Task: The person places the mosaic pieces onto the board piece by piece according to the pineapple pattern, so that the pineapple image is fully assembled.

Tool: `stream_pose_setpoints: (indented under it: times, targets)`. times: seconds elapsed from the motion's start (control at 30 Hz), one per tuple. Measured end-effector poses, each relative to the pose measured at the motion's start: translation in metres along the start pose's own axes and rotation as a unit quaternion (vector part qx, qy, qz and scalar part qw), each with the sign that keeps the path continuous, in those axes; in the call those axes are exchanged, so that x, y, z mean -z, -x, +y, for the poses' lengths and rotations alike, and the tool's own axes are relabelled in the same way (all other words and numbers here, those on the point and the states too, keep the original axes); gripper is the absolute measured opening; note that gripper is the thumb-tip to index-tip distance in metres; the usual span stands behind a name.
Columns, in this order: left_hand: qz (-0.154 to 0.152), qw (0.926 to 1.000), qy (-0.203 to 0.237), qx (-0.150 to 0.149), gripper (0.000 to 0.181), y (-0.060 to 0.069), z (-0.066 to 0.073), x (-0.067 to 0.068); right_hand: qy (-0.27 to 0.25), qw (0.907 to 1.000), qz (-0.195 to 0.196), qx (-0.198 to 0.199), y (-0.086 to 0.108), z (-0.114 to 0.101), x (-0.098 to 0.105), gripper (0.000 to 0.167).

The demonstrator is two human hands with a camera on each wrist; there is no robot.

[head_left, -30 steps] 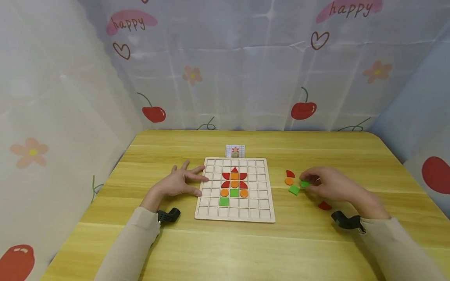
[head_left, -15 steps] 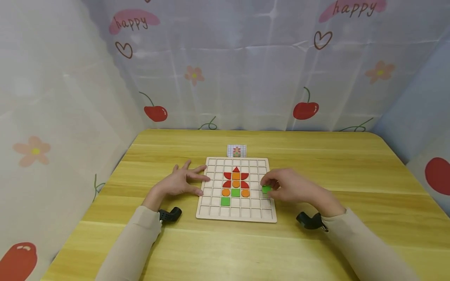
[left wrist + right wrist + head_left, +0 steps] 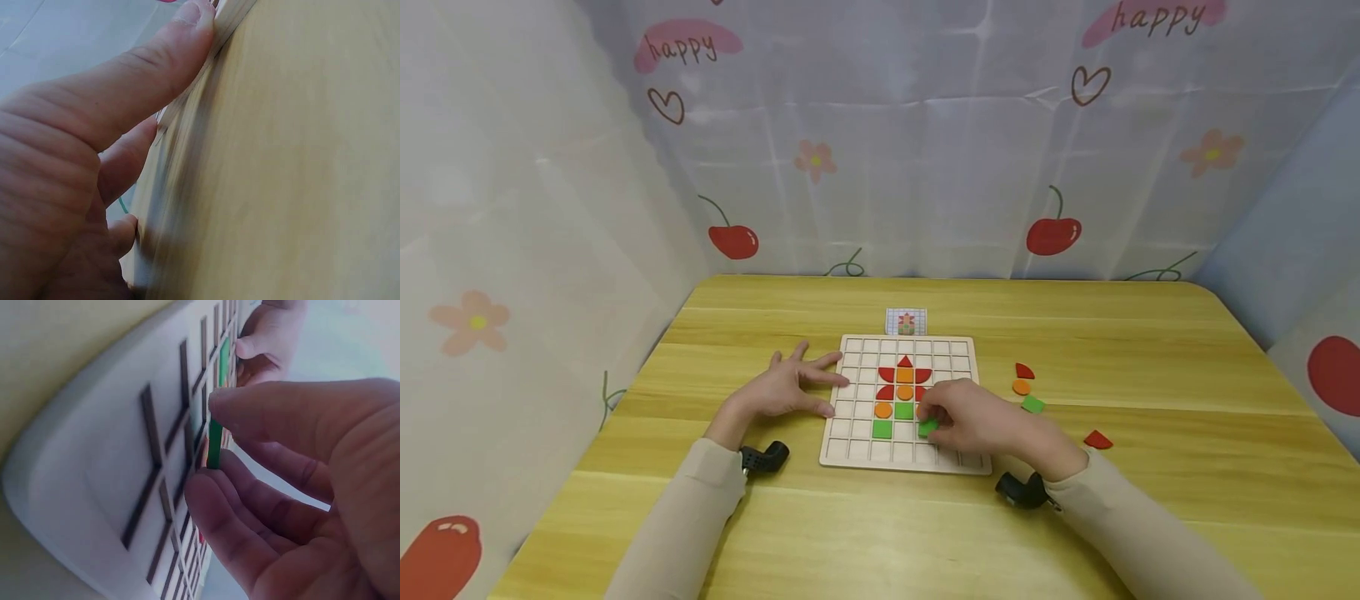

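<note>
A wooden grid board [image 3: 850, 450] lies on the table, bearing red, orange and green pieces in a figure. My right hand [image 3: 977, 417] pinches a green square tile [image 3: 928, 428] between thumb and fingers, over a cell right of the figure's lower part. In the right wrist view the green tile [image 3: 215, 442] stands edge-on to the camera, close to the grid. Whether it touches the cell I cannot tell. My left hand [image 3: 782, 389] rests spread at the board's left edge, fingertips and thumb touching it. The left wrist view shows its thumb [image 3: 156, 62] against the board's side.
Right of the board lie a red quarter-circle [image 3: 1024, 372], an orange disc [image 3: 1021, 387], a green square [image 3: 1033, 404] and another red quarter-circle [image 3: 1098, 439]. A small printed card [image 3: 906, 322] with a similar figure lies behind the board. Patterned curtains surround the wooden table [image 3: 880, 533].
My right hand has carried the green tile leftward from the loose pieces to over the board. The left hand stays at the board's edge. The view has shifted slightly.
</note>
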State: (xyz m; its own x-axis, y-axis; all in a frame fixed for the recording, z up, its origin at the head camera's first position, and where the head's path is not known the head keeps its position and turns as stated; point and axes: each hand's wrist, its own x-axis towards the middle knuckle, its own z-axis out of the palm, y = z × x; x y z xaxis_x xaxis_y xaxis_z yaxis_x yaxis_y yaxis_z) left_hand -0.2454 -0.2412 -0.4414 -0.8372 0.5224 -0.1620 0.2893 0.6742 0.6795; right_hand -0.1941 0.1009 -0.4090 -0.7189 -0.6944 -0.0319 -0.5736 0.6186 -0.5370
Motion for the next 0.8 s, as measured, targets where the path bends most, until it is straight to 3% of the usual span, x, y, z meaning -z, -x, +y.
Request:
stream_pose_setpoints:
  times: [0.17,0.53,0.8]
  targets:
    - [0.002,1.0,-0.004,-0.001,0.054,-0.001,0.0,0.0,0.011,0.9999,0.003,0.004,0.0,0.0,-0.004,0.009]
    - [0.002,1.0,-0.003,-0.001,0.053,0.0,-0.001,-0.001,0.024,0.9982,-0.002,0.054,0.004,0.004,-0.006,0.007]
    - [0.0,1.0,-0.004,-0.001,0.054,0.0,-0.001,-0.001,0.018,0.9992,0.018,0.029,0.015,0.025,0.002,0.013]
